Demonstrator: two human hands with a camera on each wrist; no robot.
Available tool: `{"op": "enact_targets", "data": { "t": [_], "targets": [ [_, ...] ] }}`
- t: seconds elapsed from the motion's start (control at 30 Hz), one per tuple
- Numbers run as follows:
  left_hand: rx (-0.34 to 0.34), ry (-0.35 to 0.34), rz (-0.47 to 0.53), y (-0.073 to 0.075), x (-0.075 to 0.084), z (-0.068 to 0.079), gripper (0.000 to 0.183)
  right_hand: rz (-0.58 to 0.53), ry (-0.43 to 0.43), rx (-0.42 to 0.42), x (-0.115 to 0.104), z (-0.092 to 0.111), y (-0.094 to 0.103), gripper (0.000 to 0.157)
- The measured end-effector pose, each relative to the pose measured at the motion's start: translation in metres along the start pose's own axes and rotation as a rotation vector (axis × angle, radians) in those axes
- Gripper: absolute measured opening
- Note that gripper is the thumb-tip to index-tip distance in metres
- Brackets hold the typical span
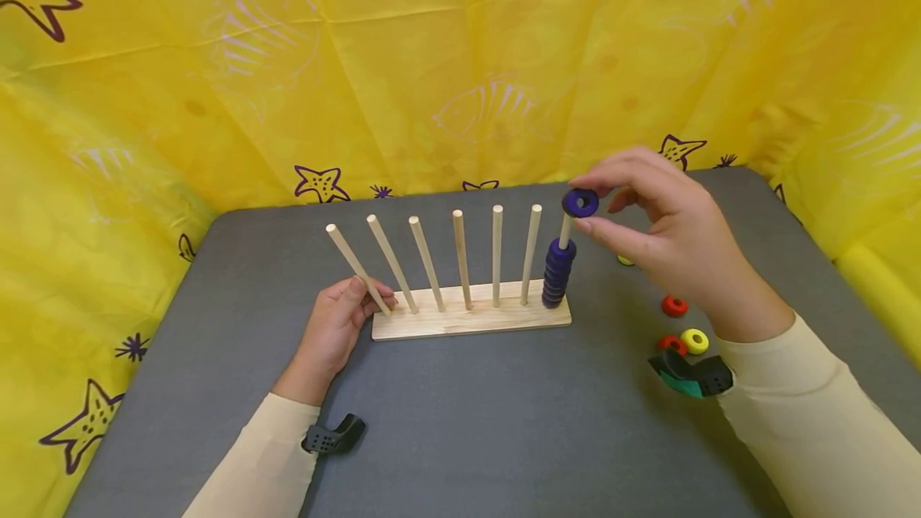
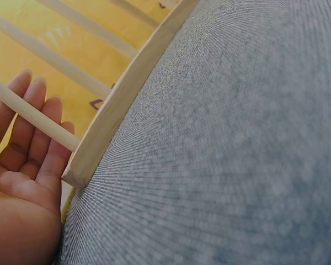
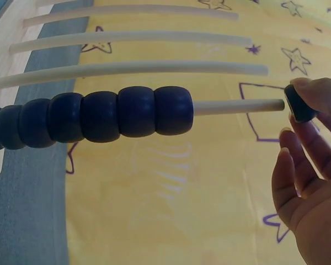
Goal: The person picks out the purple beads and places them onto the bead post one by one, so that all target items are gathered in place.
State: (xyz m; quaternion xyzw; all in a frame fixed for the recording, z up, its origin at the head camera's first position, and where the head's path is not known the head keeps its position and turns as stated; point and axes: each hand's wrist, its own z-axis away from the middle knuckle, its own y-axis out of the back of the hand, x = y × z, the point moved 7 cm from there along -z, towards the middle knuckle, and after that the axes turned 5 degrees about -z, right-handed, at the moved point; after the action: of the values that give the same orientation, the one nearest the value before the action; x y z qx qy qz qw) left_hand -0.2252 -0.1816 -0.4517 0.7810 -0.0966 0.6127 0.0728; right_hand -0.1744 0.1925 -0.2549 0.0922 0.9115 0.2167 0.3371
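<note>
My right hand [image 1: 669,222] pinches a dark blue ring-shaped bead [image 1: 580,203] between thumb and fingers, at the top of the rightmost peg [image 1: 565,232]. In the right wrist view the held bead [image 3: 300,104] is just off the peg's tip, apart from it. Lower on that peg sits a stack of several dark blue beads [image 1: 558,272]. The pegs rise from a pale wooden base [image 1: 471,322]. At the base's left end is my left hand [image 1: 341,318]; its loosely extended fingers [image 2: 37,118] lie behind the leftmost peg [image 2: 36,117], gripping nothing visible.
Right of the base, red beads [image 1: 675,306] and a yellow bead [image 1: 695,341] lie on the grey table [image 1: 460,422], partly near my right wrist. Another yellow-green bead [image 1: 626,260] is mostly hidden by my right hand. A yellow patterned cloth [image 1: 403,86] hangs behind the table.
</note>
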Motion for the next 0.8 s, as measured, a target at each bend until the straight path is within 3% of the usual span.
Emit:
{"op": "enact_targets", "data": {
  "t": [0.8],
  "targets": [
    [-0.007,0.0,-0.013,-0.001,0.002,0.0,0.064,-0.05,-0.121,0.011,0.018,0.003,-0.007,0.041]
  ]
}}
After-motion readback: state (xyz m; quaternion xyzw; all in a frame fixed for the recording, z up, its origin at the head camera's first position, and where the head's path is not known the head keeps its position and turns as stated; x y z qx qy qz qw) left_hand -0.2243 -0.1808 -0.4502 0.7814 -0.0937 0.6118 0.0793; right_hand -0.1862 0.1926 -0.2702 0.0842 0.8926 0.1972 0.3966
